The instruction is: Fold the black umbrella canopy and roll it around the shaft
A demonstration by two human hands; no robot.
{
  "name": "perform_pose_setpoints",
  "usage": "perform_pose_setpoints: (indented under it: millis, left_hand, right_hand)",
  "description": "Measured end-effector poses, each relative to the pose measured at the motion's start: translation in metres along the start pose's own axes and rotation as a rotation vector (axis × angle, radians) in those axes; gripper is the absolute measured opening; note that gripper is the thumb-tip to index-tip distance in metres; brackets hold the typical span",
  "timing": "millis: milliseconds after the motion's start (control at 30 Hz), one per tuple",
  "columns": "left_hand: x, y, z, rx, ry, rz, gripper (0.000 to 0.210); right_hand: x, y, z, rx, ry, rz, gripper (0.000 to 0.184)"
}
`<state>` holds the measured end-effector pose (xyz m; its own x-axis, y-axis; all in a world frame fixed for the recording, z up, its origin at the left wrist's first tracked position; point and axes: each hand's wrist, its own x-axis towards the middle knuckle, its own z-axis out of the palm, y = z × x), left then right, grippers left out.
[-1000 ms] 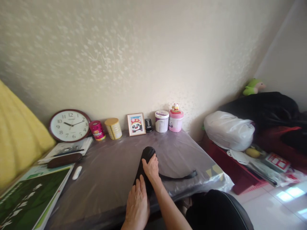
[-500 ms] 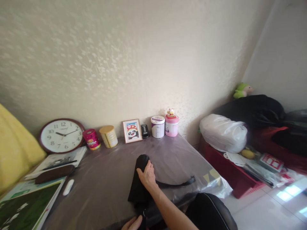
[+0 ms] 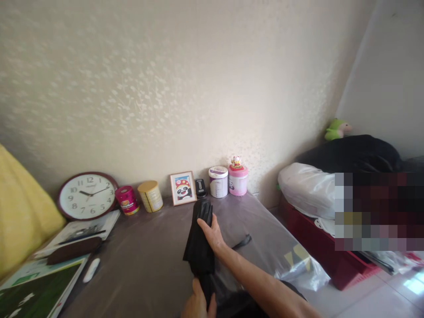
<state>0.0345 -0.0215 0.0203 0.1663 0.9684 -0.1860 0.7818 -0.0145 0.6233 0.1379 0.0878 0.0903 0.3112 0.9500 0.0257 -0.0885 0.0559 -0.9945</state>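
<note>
A black folding umbrella (image 3: 198, 249), its canopy folded down, points away from me over the near side of the table. My right hand (image 3: 213, 233) is wrapped round the canopy from the right, with the thumb lying across the top. Lower down, at the bottom edge of the view, my left hand (image 3: 196, 301) grips the handle end. A black strap (image 3: 243, 241) sticks out to the right beyond my right wrist. My right forearm hides part of it.
Along the wall stand a clock (image 3: 88, 196), a pink can (image 3: 126, 201), a yellow can (image 3: 150, 196), a framed panda picture (image 3: 183, 188) and two lidded tubs. Books and a brown case (image 3: 74, 250) lie at left. A red box (image 3: 308, 236) with bags stands at right.
The umbrella has risen and shifted slightly right, both hands moving with it. My left hand shows more fully at the handle. Less of the strap is visible.
</note>
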Motion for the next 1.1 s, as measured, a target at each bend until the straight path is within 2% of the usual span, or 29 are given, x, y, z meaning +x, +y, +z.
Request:
perform_pose_setpoints:
  millis: [100,200,267,400,467,533,633,833,900,1033,1100]
  left_hand:
    - [0.007,0.013,-0.003,0.067,0.016,0.031,0.055]
    - [0.005,0.026,-0.007,-0.183,0.029,0.104,0.054]
    - [0.001,0.035,-0.010,-0.500,-0.088,0.109,0.050]
    - [-0.004,0.051,-0.010,-1.247,-0.456,-0.040,0.055]
    - [-0.005,0.056,-0.006,-1.406,-0.584,-0.054,0.057]
    - [-0.005,0.060,-0.003,-1.399,-0.632,-0.027,0.055]
    - [-0.006,0.062,0.000,-1.295,-0.542,-0.009,0.057]
    - [0.000,0.059,0.004,-0.817,-0.218,0.009,0.048]
    - [0.005,0.056,0.005,-0.683,-0.130,0.011,0.056]
    - [0.014,0.051,0.000,-0.500,0.119,0.033,0.070]
    - [0.014,0.054,-0.008,-0.525,0.121,0.046,0.070]
  right_hand:
    - [0.010,-0.004,-0.010,0.075,0.058,0.019,0.065]
    - [0.015,-0.006,-0.022,0.221,0.050,0.033,0.061]
    - [0.015,-0.009,-0.030,0.317,-0.002,0.067,0.057]
    - [0.011,-0.018,-0.043,0.440,-0.032,0.196,0.054]
    - [0.009,-0.020,-0.048,0.449,-0.021,0.242,0.055]
    - [0.009,-0.020,-0.051,0.434,-0.023,0.259,0.055]
    - [0.006,-0.021,-0.052,0.398,-0.016,0.240,0.054]
    - [-0.007,-0.030,-0.045,0.273,0.043,0.143,0.052]
    - [-0.009,-0.028,-0.042,0.251,0.059,0.124,0.053]
    - [-0.007,-0.019,-0.035,0.279,0.079,0.134,0.058]
    - [-0.006,-0.018,-0.034,0.335,0.080,0.167,0.060]
